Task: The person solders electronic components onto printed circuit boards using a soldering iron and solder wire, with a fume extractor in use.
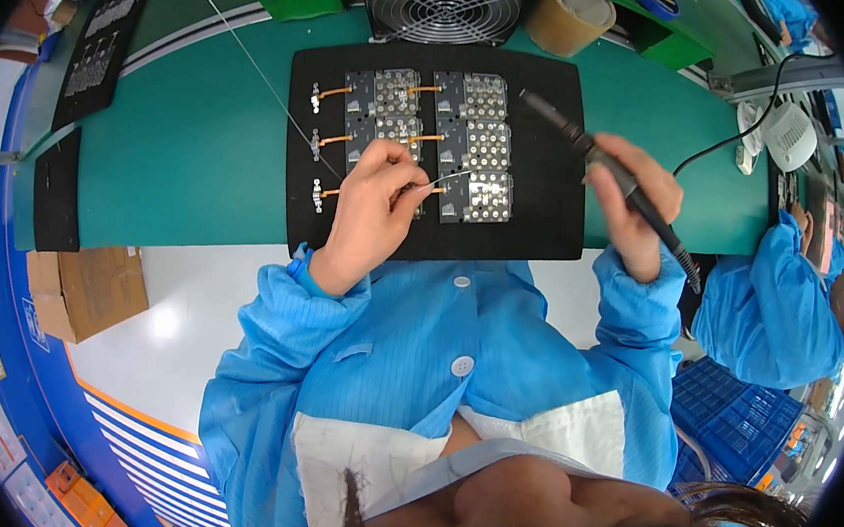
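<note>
My left hand (379,205) is closed in a pinch on a thin silvery solder wire (453,176), above the lower row of circuit boards. The wire's end reaches over the lower right circuit board (478,197). A soldering iron (629,188), dark and pen-shaped, is gripped in my right hand (637,197), right of the boards. Its front end points to the upper left, apart from them. Several boards with rows of round silvery parts lie on a black mat (547,174). Short orange-brown cables (335,142) run from the boards, some to small metal connectors (316,144). My left fingers hide part of the lower left board.
A fan with a wire guard (446,7) stands behind the mat, beside a tan tape roll (570,20). A thin line (245,52) slants down from the upper left. At right are a white device (789,137), a black cable (729,142) and another person's blue sleeve (770,304).
</note>
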A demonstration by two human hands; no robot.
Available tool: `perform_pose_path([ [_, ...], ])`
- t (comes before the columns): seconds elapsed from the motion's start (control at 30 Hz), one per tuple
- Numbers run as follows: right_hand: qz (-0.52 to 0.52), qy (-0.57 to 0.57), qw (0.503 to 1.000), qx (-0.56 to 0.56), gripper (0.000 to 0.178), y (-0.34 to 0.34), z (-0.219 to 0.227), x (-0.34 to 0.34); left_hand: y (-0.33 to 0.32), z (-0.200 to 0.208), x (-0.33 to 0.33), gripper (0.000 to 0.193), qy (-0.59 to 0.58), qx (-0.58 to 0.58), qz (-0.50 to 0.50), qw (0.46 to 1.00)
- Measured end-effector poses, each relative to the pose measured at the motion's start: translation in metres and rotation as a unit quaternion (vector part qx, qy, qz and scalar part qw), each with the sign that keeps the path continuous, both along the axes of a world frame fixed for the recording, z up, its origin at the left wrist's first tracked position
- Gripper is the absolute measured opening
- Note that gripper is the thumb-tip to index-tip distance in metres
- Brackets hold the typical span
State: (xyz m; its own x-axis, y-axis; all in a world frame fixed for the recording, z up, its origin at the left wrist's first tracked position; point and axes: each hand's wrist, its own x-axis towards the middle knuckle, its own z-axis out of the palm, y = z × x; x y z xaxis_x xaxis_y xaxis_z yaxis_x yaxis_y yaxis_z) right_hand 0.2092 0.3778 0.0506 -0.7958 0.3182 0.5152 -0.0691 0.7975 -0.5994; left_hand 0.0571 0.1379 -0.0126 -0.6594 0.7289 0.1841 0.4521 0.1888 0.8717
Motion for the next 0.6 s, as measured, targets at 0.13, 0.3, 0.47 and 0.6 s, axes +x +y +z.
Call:
perform_pose_path([
  [0.13,-0.077,0.083,0.994,-0.005,0.030,0.023,-0.003,-0.021,-0.013,0.000,-0.004,0.008,0.015,0.001,0.023,1.000],
  [0.3,-0.076,0.071,0.995,0.008,0.035,0.051,-0.028,-0.051,-0.042,0.003,-0.012,0.007,0.024,0.010,0.127,0.992],
  [0.47,-0.032,0.063,0.995,0.065,0.032,0.052,-0.043,-0.038,-0.076,0.003,-0.026,0.007,0.111,-0.061,0.229,0.965],
  [0.6,-0.093,0.042,0.986,0.131,0.032,0.031,-0.041,-0.016,-0.104,-0.002,-0.031,0.013,0.172,-0.108,0.262,0.944],
])
